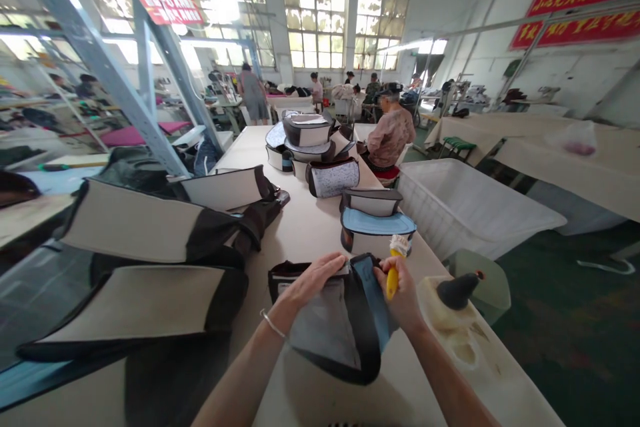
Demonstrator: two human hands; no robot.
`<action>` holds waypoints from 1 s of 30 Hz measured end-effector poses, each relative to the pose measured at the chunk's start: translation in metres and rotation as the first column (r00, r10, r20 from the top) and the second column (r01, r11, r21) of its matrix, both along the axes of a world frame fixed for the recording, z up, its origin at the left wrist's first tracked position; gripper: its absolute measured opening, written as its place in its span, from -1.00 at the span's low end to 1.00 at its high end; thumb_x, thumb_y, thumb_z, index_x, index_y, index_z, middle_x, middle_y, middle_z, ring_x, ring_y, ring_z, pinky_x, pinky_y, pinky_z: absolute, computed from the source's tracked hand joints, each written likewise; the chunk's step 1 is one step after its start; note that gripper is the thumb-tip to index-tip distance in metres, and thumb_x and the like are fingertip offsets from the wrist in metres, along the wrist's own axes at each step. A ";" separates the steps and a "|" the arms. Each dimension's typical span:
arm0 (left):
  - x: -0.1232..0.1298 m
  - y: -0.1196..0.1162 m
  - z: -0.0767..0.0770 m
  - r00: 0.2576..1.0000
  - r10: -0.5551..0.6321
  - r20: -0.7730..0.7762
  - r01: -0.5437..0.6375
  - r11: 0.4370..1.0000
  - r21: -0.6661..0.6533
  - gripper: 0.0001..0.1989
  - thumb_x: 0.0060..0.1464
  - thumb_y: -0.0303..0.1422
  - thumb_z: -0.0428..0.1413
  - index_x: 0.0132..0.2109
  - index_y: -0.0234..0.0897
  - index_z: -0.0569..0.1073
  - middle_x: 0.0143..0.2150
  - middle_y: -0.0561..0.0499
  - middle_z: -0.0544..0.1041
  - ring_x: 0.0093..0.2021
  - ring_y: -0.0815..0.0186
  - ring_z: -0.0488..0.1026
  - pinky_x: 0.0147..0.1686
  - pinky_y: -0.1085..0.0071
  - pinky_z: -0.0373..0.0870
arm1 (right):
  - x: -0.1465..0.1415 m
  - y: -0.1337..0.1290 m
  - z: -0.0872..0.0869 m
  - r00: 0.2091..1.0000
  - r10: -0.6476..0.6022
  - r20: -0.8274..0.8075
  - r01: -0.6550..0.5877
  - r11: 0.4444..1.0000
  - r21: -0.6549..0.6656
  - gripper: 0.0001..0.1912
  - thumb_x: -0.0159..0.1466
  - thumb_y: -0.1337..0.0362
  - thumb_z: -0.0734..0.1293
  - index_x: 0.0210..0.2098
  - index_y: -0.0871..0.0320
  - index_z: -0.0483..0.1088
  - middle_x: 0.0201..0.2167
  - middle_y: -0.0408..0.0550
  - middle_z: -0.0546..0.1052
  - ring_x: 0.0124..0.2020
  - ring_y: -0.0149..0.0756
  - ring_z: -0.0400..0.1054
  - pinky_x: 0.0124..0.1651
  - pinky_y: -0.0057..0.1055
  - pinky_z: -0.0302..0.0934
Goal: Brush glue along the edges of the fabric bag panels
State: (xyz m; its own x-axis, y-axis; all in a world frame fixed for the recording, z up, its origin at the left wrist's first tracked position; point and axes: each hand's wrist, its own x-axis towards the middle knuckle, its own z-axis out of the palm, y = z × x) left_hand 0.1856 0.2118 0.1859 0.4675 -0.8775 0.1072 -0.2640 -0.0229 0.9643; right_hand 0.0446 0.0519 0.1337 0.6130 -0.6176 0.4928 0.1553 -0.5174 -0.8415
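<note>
A dark-trimmed bag piece [325,327] with a grey panel and a blue strip lies on the table before me. Flat across its upper edge rests my left hand [315,279], fingers stretched out, with a bracelet on the wrist. My right hand [401,290] is closed around a yellow-handled brush [393,281], its pale bristles pointing up. Those same fingers touch the bag's right upper corner. Just beyond is a blue-topped bag piece [377,221]. To the right of my right hand sits a dark cone-shaped object [457,290] on a pale, stained container [435,307].
Several cream-and-black bag pieces [135,220] are heaped on the left. More bag pieces [307,130] pile up at the table's far end. A large white bin [470,207] stands right of the table. A seated person [393,123] is beside the far right edge.
</note>
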 end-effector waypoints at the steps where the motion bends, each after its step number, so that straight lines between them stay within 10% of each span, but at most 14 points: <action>1: -0.003 0.001 0.001 0.999 0.044 0.028 -0.044 0.999 0.009 -0.65 0.09 -0.04 0.09 -0.27 -0.27 0.46 -0.29 0.04 0.43 -0.23 0.30 0.32 -0.18 0.44 0.26 | 0.002 0.005 0.001 1.000 -0.019 0.014 0.019 1.000 0.007 -0.77 0.29 0.13 0.31 -0.33 0.08 0.15 -0.36 -0.16 0.34 -0.34 -0.34 0.27 -0.21 -0.40 0.21; 5: -0.011 0.002 0.006 0.986 0.162 0.044 -0.164 0.985 0.046 -0.66 -0.07 -0.10 0.25 -0.31 -0.28 0.45 -0.41 0.10 0.36 -0.35 0.36 0.28 -0.35 0.47 0.20 | 0.005 0.024 0.005 0.994 -0.097 0.058 0.094 0.995 0.041 -0.75 0.29 0.13 0.31 -0.34 0.08 0.14 -0.37 -0.17 0.35 -0.34 -0.34 0.28 -0.21 -0.38 0.21; 12: -0.001 0.002 0.002 0.956 0.004 -0.293 -0.018 0.999 -0.043 -0.72 -0.10 -0.25 0.29 -0.30 -0.33 0.46 -0.39 0.08 0.42 -0.38 0.41 0.33 -0.33 0.49 0.22 | 0.002 0.026 0.009 0.988 -0.141 0.057 0.138 0.989 0.052 -0.72 0.26 0.09 0.33 -0.35 0.08 0.15 -0.36 -0.13 0.40 -0.34 -0.31 0.34 -0.24 -0.38 0.27; 21: 0.003 -0.001 -0.015 0.943 -0.028 -0.330 0.006 0.998 -0.068 -0.66 -0.14 -0.25 0.35 -0.25 -0.35 0.49 -0.34 0.02 0.49 -0.35 0.37 0.38 -0.31 0.47 0.25 | -0.040 -0.012 0.066 0.996 -0.078 -0.047 0.059 0.947 -0.317 -0.63 0.38 0.06 0.17 0.06 0.10 0.34 -0.14 0.06 0.48 -0.25 -0.22 0.41 -0.17 -0.28 0.32; 30: -0.001 -0.007 -0.020 0.928 -0.085 -0.363 0.033 0.989 -0.147 -0.62 -0.19 -0.26 0.39 -0.23 -0.36 0.53 -0.31 0.02 0.52 -0.34 0.40 0.38 -0.27 0.48 0.27 | -0.021 0.017 0.102 0.981 0.175 -0.081 -0.176 0.984 -0.009 -0.68 0.25 0.03 0.35 -0.22 0.17 0.42 -0.46 -0.10 0.51 -0.53 -0.35 0.37 -0.50 -0.46 0.25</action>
